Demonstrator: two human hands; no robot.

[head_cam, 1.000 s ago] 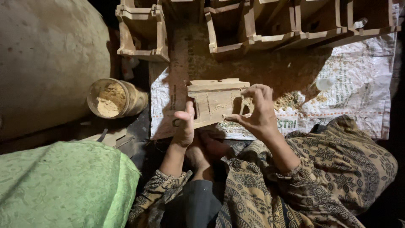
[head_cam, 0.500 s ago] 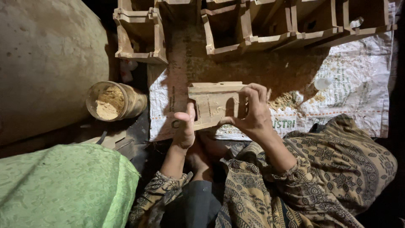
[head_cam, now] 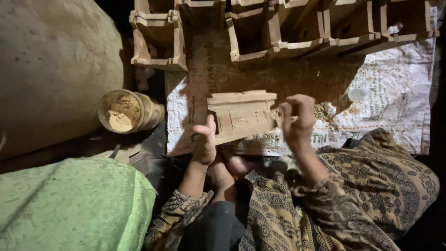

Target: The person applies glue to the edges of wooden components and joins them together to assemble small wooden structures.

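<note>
Left hand (head_cam: 204, 144) and right hand (head_cam: 297, 118) clasp opposite ends of a clay box (head_cam: 242, 115), probably stiff, brittle, best held edgewise.

Your right hand (head_cam: 297, 118) covers the right end of the wooden block (head_cam: 241, 115), and your left hand (head_cam: 204, 142) hides its lower left corner. The top edge cuts off the frames (head_cam: 278, 32). The sack (head_cam: 390, 102) runs under your knee.
</note>
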